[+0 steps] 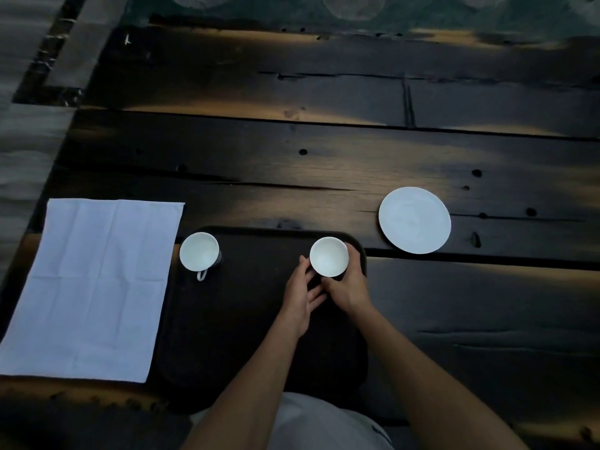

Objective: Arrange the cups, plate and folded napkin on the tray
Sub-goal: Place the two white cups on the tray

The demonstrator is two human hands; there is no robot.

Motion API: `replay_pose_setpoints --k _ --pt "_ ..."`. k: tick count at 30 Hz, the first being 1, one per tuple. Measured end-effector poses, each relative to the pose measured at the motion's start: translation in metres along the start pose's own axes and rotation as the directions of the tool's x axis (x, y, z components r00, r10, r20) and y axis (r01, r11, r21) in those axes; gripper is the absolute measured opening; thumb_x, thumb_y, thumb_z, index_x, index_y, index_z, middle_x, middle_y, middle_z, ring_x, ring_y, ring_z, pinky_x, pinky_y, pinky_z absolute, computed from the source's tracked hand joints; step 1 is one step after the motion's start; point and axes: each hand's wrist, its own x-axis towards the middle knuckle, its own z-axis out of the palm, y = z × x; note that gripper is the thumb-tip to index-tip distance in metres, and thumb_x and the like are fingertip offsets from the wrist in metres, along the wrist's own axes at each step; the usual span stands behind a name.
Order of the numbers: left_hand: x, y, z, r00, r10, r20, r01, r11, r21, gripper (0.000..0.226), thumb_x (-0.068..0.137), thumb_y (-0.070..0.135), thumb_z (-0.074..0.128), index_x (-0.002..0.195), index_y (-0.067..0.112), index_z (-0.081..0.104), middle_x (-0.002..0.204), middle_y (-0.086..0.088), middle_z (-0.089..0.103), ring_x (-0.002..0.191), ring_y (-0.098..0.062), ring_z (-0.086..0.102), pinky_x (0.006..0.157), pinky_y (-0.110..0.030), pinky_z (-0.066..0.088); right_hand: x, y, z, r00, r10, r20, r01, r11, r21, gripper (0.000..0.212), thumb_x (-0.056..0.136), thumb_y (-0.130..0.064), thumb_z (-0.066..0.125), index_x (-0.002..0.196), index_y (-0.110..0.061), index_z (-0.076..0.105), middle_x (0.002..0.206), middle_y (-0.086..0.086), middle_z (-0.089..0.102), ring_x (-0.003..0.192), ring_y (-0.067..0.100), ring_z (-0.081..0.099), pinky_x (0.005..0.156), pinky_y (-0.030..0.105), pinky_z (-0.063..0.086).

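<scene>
We risk tipping the cup [329, 256] off the tray [246, 306], since it sits at the far right corner near the rim. Our right hand [349, 289] wraps it; our left hand [300, 298], fingers loosely spread, touches its side. The plate [414, 220] waits on the worktop [324, 151] at two o'clock, the unfolded napkin [94, 287] at nine, the other cup [199, 251] at ten.

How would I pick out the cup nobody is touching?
Find the dark tray on the wooden table, beside the white napkin. At the tray's far left corner stands a white cup. Unlike the other cup, no hand touches it, and its handle points towards the person.
</scene>
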Motion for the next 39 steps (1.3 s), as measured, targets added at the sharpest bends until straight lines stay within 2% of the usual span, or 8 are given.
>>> replay_pose_setpoints --k 3,16,21,27,30,32,35,39 --pt "0.003 0.0 0.002 1.0 0.007 -0.001 -0.007 1.0 -0.006 0.045 0.101 0.057 0.044 0.137 0.033 0.056 0.145 0.003 0.059 0.106 -0.02 0.066 0.09 -0.037 0.055 0.004 -0.001 -0.001 1.0 0.0 0.002 0.0 1.0 0.002 0.085 0.073 -0.017 0.075 0.144 -0.038 0.033 0.133 -0.007 0.059 0.126 0.022 0.056 0.101 0.037 0.048" --pt "0.009 -0.003 0.008 1.0 0.019 -0.013 -0.019 1.0 0.017 0.051 0.102 0.055 0.044 0.145 0.03 0.051 0.145 0.002 0.059 0.102 -0.018 0.068 0.1 -0.043 0.053 0.011 0.002 -0.006 1.0 0.007 0.012 -0.007 1.0 -0.029 0.091 0.073 -0.012 0.073 0.149 -0.034 0.029 0.139 -0.002 0.056 0.128 0.026 0.054 0.098 0.034 0.046" --pt "0.011 -0.004 0.004 1.0 0.026 -0.006 -0.025 0.992 0.126 0.054 0.101 0.057 0.042 0.148 0.032 0.047 0.146 0.005 0.058 0.117 -0.026 0.065 0.106 -0.05 0.049 0.009 0.002 -0.007 1.0 0.003 0.021 -0.003 1.0 -0.017 0.094 0.075 -0.017 0.073 0.153 -0.034 0.025 0.143 0.0 0.055 0.13 0.026 0.054 0.102 0.039 0.047" --pt "0.012 0.009 0.004 0.997 0.064 -0.035 -0.052 0.962 0.268 0.038 0.1 0.059 0.044 0.132 0.039 0.051 0.117 0.014 0.065 0.109 -0.022 0.068 0.094 -0.042 0.055 0.01 0.002 -0.015 0.996 -0.008 0.091 0.01 1.0 -0.018 0.11 0.075 -0.02 0.081 0.161 -0.025 0.013 0.158 0.0 0.04 0.143 0.024 0.043 0.106 0.031 0.037" --pt "0.017 0.022 0.004 0.982 0.174 -0.08 -0.128 0.906 0.403 0.029 0.1 0.06 0.043 0.117 0.039 0.055 0.122 0.008 0.064 0.104 -0.018 0.065 0.09 -0.04 0.053 0.011 0.001 -0.027 0.994 -0.019 0.112 0.024 0.999 -0.041 0.112 0.076 -0.033 0.085 0.162 -0.025 0.013 0.16 0.001 0.039 0.142 0.022 0.044 0.112 0.035 0.037" --pt "0.024 0.034 0.007 0.955 0.276 -0.107 -0.187 0.842 0.505 0.034 0.1 0.059 0.043 0.118 0.036 0.06 0.127 0.002 0.064 0.113 -0.022 0.062 0.102 -0.046 0.049 0.014 0.0 -0.04 0.995 -0.028 0.098 0.03 0.999 -0.025 0.105 0.078 -0.037 0.085 0.16 -0.026 0.019 0.15 0.004 0.05 0.124 0.02 0.058 0.105 0.036 0.047" --pt "0.037 0.056 0.016 0.914 0.394 -0.101 -0.254 0.747 0.615 0.043 0.1 0.056 0.044 0.119 0.024 0.065 0.128 -0.003 0.066 0.119 -0.027 0.062 0.107 -0.049 0.047 0.024 0.001 -0.066 1.0 -0.023 0.02 0.024 1.0 -0.013 0.091 0.081 -0.038 0.082 0.156 -0.023 0.032 0.137 0.005 0.058 0.109 0.015 0.062 0.097 0.034 0.051" --pt "0.053 0.08 0.043 0.893 0.45 0.004 -0.297 0.584 0.755 0.048 0.1 0.053 0.048 0.129 0.02 0.066 0.131 0.0 0.067 0.121 -0.019 0.06 0.099 -0.028 0.042 0.046 0.011 -0.112 0.994 0.003 -0.113 -0.007 0.999 -0.034 0.073 0.083 -0.038 0.08 0.145 -0.02 0.045 0.13 0.008 0.063 0.108 0.017 0.065 0.101 0.037 0.049"
